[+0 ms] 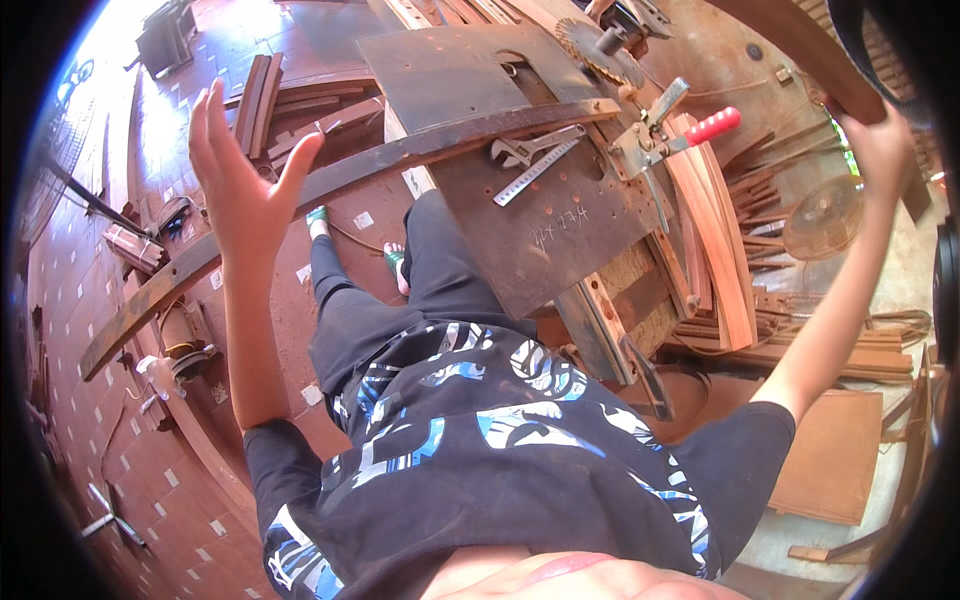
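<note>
My left hand [240, 185] is raised at the left with its fingers spread and nothing held. Behind it, a long curved wooden piece [400, 152] lies across the dark work table [430, 85] and sticks out far past its left edge. At the upper right, my right hand [882, 145] is closed around a curved brown wooden board [800, 45], which runs up out of the picture. The fingers of this hand are partly hidden by the board. On the table lie an adjustable wrench [515, 152] and a steel ruler [536, 175].
A toothed circular saw blade [590, 52] stands at the table's far side. Beside it, a toggle clamp with a red handle [715, 127] is mounted on a jig. Curved wooden strips [722, 250] lean at the table's right. Stacked boards [300, 105] lie on the tiled floor.
</note>
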`<state>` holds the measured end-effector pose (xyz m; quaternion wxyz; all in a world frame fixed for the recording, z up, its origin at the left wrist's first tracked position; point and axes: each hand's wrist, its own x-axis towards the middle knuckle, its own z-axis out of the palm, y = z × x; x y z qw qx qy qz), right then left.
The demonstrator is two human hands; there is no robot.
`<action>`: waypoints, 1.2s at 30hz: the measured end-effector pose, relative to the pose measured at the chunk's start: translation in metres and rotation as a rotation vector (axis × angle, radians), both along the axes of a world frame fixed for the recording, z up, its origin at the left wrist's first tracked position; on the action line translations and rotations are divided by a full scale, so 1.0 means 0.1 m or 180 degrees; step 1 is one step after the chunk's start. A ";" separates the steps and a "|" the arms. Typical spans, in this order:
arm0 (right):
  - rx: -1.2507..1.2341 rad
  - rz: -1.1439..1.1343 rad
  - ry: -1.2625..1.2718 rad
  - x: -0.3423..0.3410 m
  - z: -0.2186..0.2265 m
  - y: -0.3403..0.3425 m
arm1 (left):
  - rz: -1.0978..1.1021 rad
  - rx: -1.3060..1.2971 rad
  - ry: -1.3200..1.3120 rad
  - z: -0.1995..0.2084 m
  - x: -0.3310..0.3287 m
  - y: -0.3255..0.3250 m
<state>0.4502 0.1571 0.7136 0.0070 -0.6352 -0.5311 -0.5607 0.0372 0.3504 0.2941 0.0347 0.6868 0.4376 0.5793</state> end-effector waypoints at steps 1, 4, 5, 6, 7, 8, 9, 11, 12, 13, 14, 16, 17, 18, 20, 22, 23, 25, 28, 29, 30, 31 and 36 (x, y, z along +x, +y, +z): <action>-0.0017 0.0082 0.0168 -0.13 -0.16 0.23 | 0.0152 0.0351 0.0161 0.09 0.04 0.04; -0.0402 0.0880 0.0204 -0.28 -0.47 0.75 | 0.0244 0.0760 0.0352 0.30 0.14 0.10; -0.0526 0.1016 0.0107 -0.37 -0.56 0.86 | 0.0235 0.0761 0.0359 0.35 0.17 0.12; -0.0636 0.1169 0.0015 -0.46 -0.66 0.99 | 0.0243 0.0773 0.0379 0.39 0.18 0.13; -0.0674 0.1306 -0.0214 -0.54 -0.78 1.06 | 0.0298 0.0639 0.0482 0.42 0.22 0.10; -0.0754 0.1444 -0.0225 -0.60 -0.89 1.13 | 0.0297 0.0565 0.0525 0.40 0.26 0.11; -0.0808 0.1586 -0.0019 -0.62 -1.12 1.32 | 0.0424 0.0483 0.0715 0.36 0.21 0.11; -0.1003 0.1629 0.0140 -0.78 -1.28 1.47 | 0.0401 0.0366 0.0606 0.23 0.21 0.16; -0.1144 0.1610 0.0194 -0.82 -1.35 1.51 | 0.0379 0.0249 0.0591 0.18 0.23 0.15; -0.1255 0.1628 0.0257 -0.82 -1.43 1.57 | 0.0359 0.0132 0.0580 0.14 0.26 0.15; -0.1295 0.1662 0.0295 -0.82 -1.48 1.64 | 0.0340 0.0014 0.0575 0.12 0.27 0.16; -0.1419 0.1703 0.0387 -0.80 -1.60 1.74 | 0.0147 -0.0130 0.0599 0.08 0.35 0.20; -0.1481 0.1509 0.0615 -0.81 -1.68 1.74 | 0.0069 -0.0266 0.0683 0.05 0.41 0.20; -0.1604 0.1477 0.0726 -0.79 -1.74 1.77 | 0.0005 -0.0391 0.0752 0.03 0.45 0.20; -0.1787 0.1425 0.0968 -0.66 -1.89 1.85 | -0.0269 -0.0732 0.0918 -0.02 0.51 0.21; -0.2016 0.1398 0.1134 -0.53 -2.04 1.94 | -0.0601 -0.1305 0.1381 -0.03 0.51 0.22; -0.2048 0.1392 0.1164 -0.49 -2.13 1.96 | -0.0783 -0.1615 0.1442 -0.02 0.51 0.20; -0.2013 0.1301 0.1285 -0.36 -2.26 2.00 | -0.0964 -0.1884 0.1518 -0.05 0.52 0.18; -0.2130 0.1281 0.1517 -0.26 -2.33 2.08 | -0.0981 -0.1951 0.1492 -0.04 0.49 0.19; -0.2209 0.1215 0.1659 -0.25 -2.34 2.09 | -0.0985 -0.1985 0.1466 -0.05 0.48 0.19; -0.2293 0.1134 0.1760 -0.22 -2.34 2.12 | -0.0937 -0.1934 0.1516 -0.07 0.49 0.19; -0.2378 0.1052 0.1863 -0.18 -2.36 2.15 | -0.0890 -0.1883 0.1567 -0.11 0.51 0.19; -0.2165 0.1078 0.1837 0.05 -2.66 2.25 | -0.0914 -0.1820 0.1636 -0.05 0.49 0.18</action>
